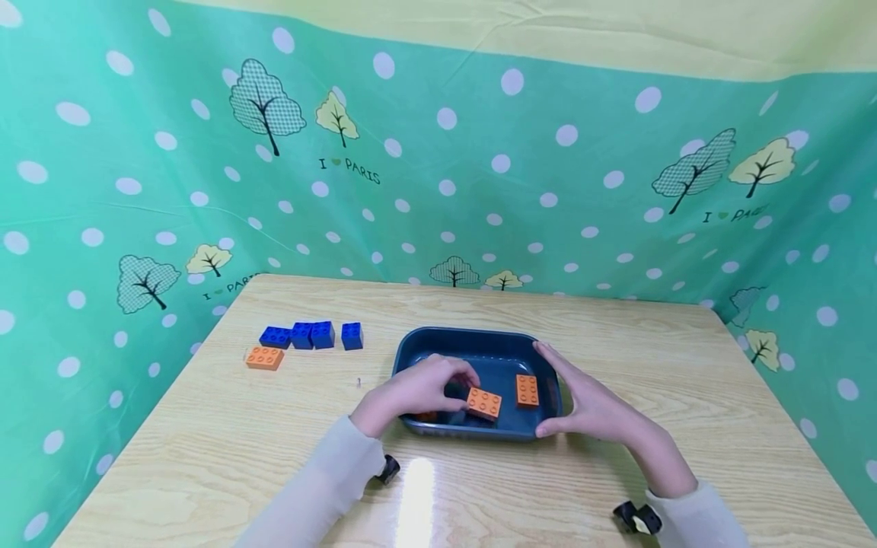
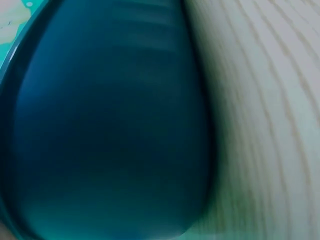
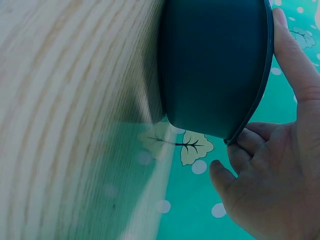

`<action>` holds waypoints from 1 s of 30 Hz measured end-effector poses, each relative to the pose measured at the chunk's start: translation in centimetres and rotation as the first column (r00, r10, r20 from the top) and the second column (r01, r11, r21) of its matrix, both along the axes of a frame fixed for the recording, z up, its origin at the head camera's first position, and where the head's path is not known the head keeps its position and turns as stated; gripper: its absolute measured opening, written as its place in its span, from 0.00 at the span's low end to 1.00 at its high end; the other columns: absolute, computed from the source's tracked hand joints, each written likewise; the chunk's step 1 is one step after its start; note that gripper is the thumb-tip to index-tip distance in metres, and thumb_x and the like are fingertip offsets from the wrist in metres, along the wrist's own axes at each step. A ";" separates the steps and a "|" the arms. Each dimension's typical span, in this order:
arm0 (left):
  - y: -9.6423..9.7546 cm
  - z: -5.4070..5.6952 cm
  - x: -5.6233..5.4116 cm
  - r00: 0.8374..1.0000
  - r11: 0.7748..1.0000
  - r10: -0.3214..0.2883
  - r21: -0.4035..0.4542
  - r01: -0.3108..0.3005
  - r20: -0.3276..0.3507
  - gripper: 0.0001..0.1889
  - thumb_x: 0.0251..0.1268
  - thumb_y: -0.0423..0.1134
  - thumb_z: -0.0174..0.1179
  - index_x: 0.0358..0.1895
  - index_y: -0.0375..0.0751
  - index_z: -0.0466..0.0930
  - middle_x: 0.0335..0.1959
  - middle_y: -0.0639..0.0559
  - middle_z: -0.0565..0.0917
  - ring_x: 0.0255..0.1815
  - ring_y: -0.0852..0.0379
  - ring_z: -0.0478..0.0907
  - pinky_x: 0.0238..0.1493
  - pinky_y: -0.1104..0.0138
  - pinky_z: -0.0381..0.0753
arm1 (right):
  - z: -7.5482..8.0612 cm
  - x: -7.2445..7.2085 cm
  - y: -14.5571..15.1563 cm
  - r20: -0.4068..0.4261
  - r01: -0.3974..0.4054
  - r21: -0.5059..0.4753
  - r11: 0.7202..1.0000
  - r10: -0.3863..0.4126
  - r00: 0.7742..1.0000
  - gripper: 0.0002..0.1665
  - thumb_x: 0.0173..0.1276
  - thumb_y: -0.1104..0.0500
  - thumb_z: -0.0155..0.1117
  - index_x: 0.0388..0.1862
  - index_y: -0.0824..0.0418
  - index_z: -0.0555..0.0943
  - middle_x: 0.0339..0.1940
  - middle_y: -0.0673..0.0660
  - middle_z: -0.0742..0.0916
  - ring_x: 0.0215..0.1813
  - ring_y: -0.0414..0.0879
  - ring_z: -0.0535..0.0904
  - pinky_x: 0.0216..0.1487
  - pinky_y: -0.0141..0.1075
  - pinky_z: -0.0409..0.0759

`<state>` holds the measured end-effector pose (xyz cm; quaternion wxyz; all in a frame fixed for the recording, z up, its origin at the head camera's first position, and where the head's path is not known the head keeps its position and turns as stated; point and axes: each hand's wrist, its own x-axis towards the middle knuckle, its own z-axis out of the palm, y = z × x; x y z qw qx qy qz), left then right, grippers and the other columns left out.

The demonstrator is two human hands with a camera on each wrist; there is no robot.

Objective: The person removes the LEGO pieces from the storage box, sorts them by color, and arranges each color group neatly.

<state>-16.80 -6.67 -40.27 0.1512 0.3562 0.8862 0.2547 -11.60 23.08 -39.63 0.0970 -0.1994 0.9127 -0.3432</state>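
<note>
A dark blue rectangular tub [image 1: 473, 434] stands on the table. My left hand [image 1: 428, 384] reaches over its left side and holds an orange toy brick [image 1: 484, 402] between thumb and curled fingers, inside the tub. A second orange brick [image 1: 527, 390] lies on the tub's floor at the right. Part of another orange piece [image 1: 426, 416] shows beneath my left hand. My right hand [image 1: 592, 403] grips the right end of the tub, thumb at the near rim and a finger at the far rim. The left wrist view shows the tub's outer wall [image 2: 115, 120].
Several blue bricks [image 1: 323, 335] sit in a row on the table's left side, beside one more orange brick [image 1: 264, 358]. The wood-grain table [image 1: 658, 358] ends against a green dotted cloth [image 1: 445, 152] at the back and sides.
</note>
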 end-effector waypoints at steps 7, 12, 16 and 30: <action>-1.0 1.2 -0.3 1.000 0.997 0.009 0.083 -0.009 0.002 0.16 0.65 0.41 0.67 0.55 0.48 0.81 0.54 0.55 0.85 0.59 0.58 0.81 0.63 0.63 0.81 | -0.1 0.0 -0.1 -0.016 0.001 0.023 1.000 -0.001 1.000 0.74 0.49 0.38 0.80 0.83 0.50 0.43 0.83 0.67 0.51 0.80 0.71 0.50 0.71 0.72 0.60; -1.8 1.8 -0.5 1.000 0.992 0.017 0.128 -0.015 -0.017 0.16 0.65 0.41 0.67 0.55 0.48 0.81 0.55 0.53 0.85 0.59 0.57 0.81 0.63 0.61 0.81 | -0.1 0.1 -0.1 -0.015 0.006 0.016 1.000 -0.006 1.000 0.74 0.49 0.39 0.81 0.83 0.51 0.44 0.83 0.67 0.51 0.80 0.71 0.50 0.72 0.71 0.60; -2.6 2.4 -0.6 1.000 0.983 0.013 0.185 -0.009 -0.024 0.16 0.65 0.40 0.67 0.54 0.46 0.80 0.54 0.51 0.84 0.58 0.53 0.82 0.63 0.58 0.82 | -0.1 0.1 -0.1 -0.014 0.007 0.007 1.000 -0.007 1.000 0.73 0.49 0.41 0.81 0.83 0.51 0.44 0.83 0.66 0.52 0.80 0.70 0.50 0.72 0.71 0.60; -5.5 4.0 -0.6 0.995 0.957 0.098 0.277 -0.085 -0.031 0.15 0.63 0.36 0.67 0.53 0.42 0.81 0.52 0.48 0.85 0.57 0.45 0.83 0.62 0.51 0.82 | -0.2 0.1 0.1 -0.031 -0.010 -0.001 1.000 0.010 0.999 0.73 0.49 0.43 0.81 0.83 0.51 0.44 0.83 0.66 0.52 0.80 0.70 0.50 0.70 0.72 0.61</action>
